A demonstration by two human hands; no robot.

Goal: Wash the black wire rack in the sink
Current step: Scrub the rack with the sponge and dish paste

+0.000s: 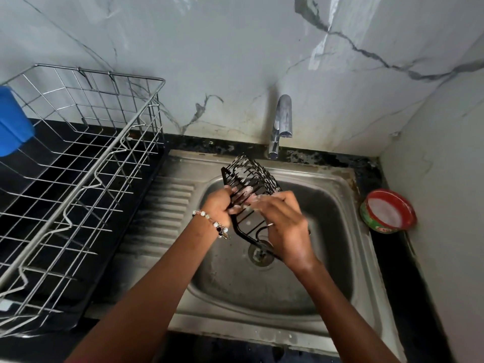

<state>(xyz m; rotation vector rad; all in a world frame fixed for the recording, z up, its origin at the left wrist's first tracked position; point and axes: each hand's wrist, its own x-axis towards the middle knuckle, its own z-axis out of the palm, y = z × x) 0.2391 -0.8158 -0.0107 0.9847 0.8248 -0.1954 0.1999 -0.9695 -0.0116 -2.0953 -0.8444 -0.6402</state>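
you hold the black wire rack (251, 184) up over the basin of the stainless steel sink (340, 231), tilted so its far end points toward the chrome tap (281, 124) and its lower frame hangs down near the round drain (259, 254). your left hand (218, 205) is clenched around the rack's near left edge, with a beaded bracelet (213, 224) on that wrist. your right hand (282, 226) lies over the rack's right side with the fingers curled onto the wires; it is blurred, so it looks like a grasp on the rack, but whether anything else is under the palm you cannot tell. white suds cling to the wires and to your fingertips. to the left, a silver wire dish drainer (78, 179) stands on the black counter (387, 258), with a blue plastic container (13, 127) at its far left. to the right of the sink sits a round red and green tub (389, 212) of white paste.
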